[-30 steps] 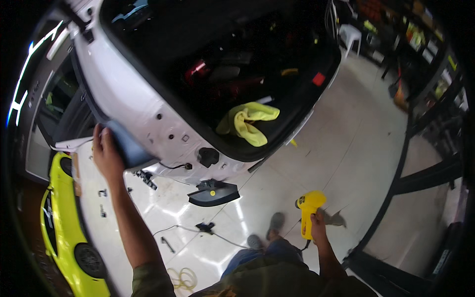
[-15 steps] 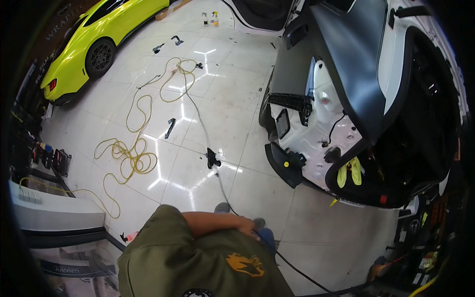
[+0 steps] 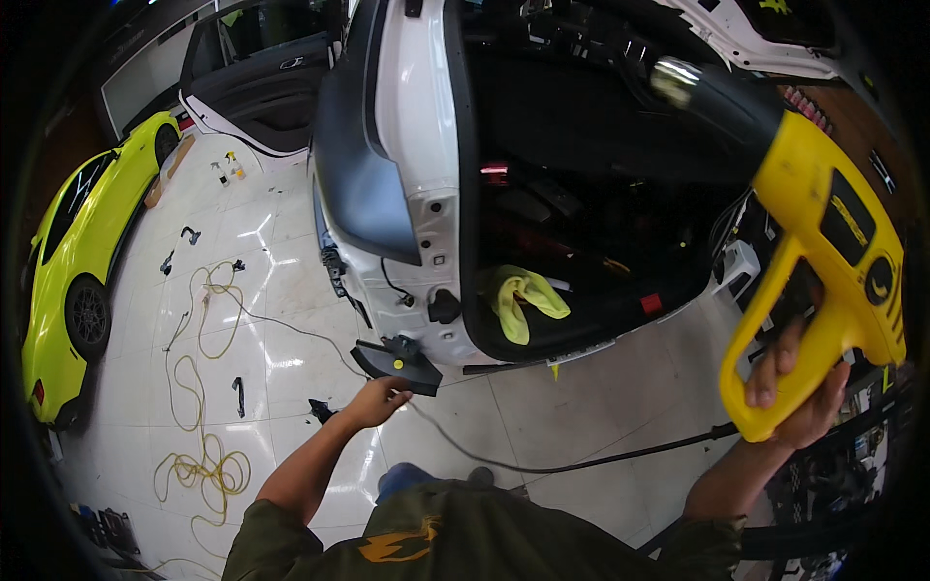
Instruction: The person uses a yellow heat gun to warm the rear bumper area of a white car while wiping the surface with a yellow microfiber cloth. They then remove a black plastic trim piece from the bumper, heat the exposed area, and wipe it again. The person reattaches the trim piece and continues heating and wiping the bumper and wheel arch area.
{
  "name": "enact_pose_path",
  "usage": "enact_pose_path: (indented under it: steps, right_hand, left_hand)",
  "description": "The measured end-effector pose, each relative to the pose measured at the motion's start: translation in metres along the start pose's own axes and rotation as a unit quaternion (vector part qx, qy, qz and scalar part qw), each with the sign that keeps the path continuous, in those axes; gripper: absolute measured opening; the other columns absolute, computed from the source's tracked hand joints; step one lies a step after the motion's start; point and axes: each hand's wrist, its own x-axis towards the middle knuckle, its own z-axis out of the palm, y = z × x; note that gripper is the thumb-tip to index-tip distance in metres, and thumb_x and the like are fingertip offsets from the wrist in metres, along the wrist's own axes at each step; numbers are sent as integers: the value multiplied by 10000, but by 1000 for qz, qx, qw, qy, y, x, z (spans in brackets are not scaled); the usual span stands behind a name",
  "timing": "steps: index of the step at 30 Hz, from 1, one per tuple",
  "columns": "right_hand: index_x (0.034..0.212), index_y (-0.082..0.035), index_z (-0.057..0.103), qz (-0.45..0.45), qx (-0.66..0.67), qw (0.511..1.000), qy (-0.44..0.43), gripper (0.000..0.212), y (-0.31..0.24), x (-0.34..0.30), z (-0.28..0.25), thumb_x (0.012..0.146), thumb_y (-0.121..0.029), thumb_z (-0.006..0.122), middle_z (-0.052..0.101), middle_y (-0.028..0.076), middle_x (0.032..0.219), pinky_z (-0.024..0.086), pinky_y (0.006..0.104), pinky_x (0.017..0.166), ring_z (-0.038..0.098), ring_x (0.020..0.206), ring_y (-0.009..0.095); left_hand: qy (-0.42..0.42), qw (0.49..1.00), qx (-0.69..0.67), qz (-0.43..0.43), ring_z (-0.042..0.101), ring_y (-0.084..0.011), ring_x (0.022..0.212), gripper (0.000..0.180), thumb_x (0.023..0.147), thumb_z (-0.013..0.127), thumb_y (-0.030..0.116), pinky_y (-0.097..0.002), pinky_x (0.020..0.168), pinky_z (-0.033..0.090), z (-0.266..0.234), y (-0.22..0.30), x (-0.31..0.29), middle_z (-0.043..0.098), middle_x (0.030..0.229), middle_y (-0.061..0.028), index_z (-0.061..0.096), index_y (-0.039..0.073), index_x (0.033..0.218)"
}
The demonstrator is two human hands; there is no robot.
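My right hand is closed round the handle of a yellow heat gun, raised at the right. Its black barrel and metal nozzle point up and left, toward the car's open rear. A dark power cord runs from the gun across to my left hand. There my fingers are pinched together on the cord, just in front of the black corner trim of the car. Beside it stands the white car body, its rear corner stripped and a satin grey-blue panel above.
A lime-yellow cloth hangs over the boot sill. Yellow cable lies in loops on the tiled floor, near loose black parts. Two spray bottles and a lime-green car are farther left. Tools crowd the lower right.
My view has swung right and closer to the car's rear. The heat gun and my right hand have come into view. My left arm now reaches forward, beside the corner trim.
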Motion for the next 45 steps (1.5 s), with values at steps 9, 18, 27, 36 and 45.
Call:
enact_pose_path:
  steps: [9,18,27,36,45]
  right_hand:
    - [1453,10,158,94,54,993,-48,703,63,79,-33,989,-412,476,529,162,900,567,315,602,621,592,224]
    - [1464,-12,146,151,97,983,-49,699,82,125,-71,1005,-469,411,526,176,885,550,328,561,635,597,259]
    - [1405,64,216,200,186,956,-107,689,130,167,-161,994,-432,461,525,199,796,497,315,456,554,462,255]
    - [1390,70,248,327,287,879,-197,713,188,188,-186,963,-434,515,568,199,828,529,319,514,624,548,253]
    - [1396,27,229,402,347,811,-244,677,231,172,-205,973,-427,499,550,195,834,561,356,552,645,591,277]
  left_hand:
    - [95,981,-107,129,676,-338,854,429,868,669,241,-403,770,528,143,65,156,653,1013,-260,594,-55,1170]
    - [88,992,24,-83,605,-396,1074,403,856,601,295,-463,903,491,218,13,351,624,1162,-230,617,34,1163]
    - [142,801,-581,26,644,-180,871,305,869,571,67,-307,798,516,117,169,249,630,994,-89,526,24,1168]
    - [472,876,-91,49,546,-227,1174,589,793,761,144,-331,1012,431,152,214,91,576,1256,-107,500,89,1319]
    - [626,754,-184,-69,606,-233,1085,458,880,659,181,-352,934,512,92,201,-16,603,1218,-120,506,23,1281]
